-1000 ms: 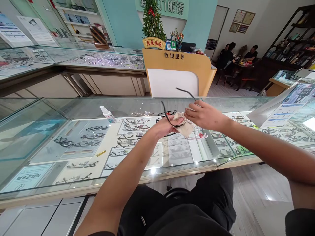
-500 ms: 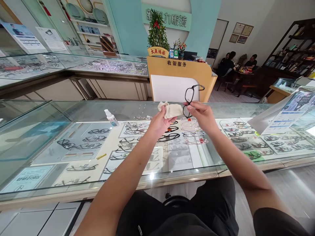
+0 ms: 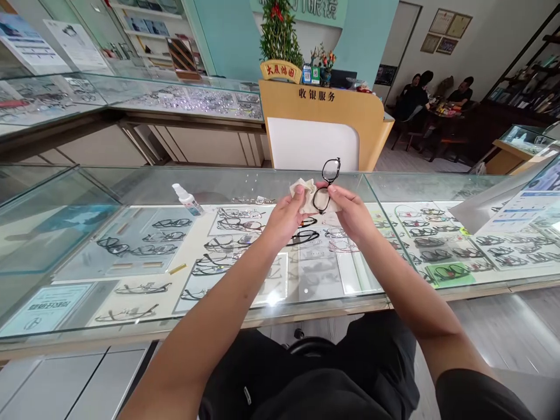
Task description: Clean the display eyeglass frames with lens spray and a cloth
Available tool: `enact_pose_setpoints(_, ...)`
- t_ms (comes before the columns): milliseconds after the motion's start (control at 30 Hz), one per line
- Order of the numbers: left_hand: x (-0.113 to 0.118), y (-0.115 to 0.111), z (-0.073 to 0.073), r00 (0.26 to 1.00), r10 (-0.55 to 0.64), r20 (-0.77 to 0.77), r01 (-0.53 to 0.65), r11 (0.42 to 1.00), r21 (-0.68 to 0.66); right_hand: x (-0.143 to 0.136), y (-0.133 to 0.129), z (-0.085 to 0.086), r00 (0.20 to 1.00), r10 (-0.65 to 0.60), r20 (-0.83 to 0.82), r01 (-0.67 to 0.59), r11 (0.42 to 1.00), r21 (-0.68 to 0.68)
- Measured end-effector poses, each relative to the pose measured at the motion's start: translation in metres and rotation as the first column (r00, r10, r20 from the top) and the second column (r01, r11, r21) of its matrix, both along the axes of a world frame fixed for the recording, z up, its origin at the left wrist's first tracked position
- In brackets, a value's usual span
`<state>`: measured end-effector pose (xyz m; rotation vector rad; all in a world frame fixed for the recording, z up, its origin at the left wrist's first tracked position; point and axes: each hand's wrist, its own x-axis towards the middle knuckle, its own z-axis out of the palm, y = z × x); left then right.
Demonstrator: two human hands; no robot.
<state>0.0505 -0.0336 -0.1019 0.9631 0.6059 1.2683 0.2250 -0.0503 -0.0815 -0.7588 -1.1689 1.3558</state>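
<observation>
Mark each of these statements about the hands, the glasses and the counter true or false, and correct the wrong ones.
1. The right hand holds black-framed glasses. True.
2. The left hand is empty. False: it holds a pale cloth.
3. The spray bottle is on the left part of the glass counter, out of both hands. True.
4. The green card is to the left of both hands. False: it is to their right.
5. A desk with a white front panel stands beyond the counter. True.
</observation>
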Motion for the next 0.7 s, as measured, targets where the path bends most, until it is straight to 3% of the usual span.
enact_pose_setpoints(267,-0.005,0.007,-0.009,0.977,0.035,-0.208,-0.036,0.999,0.003,-0.002,-0.002,-0.003,0.999,0.035,-0.029,-0.036,0.999,-0.034)
enact_pose_setpoints(467,-0.007,0.006,-0.011,0.942,0.019,-0.334,0.013,0.995,0.095,-0.009,0.001,-0.012,0.998,-0.016,-0.057,0.01,0.995,-0.102)
enact_pose_setpoints(700,-0.006,0.003,-0.008,0.941,-0.029,-0.336,0.037,0.999,0.017,-0.012,0.0,-0.013,0.997,0.022,-0.074,-0.032,0.99,-0.137)
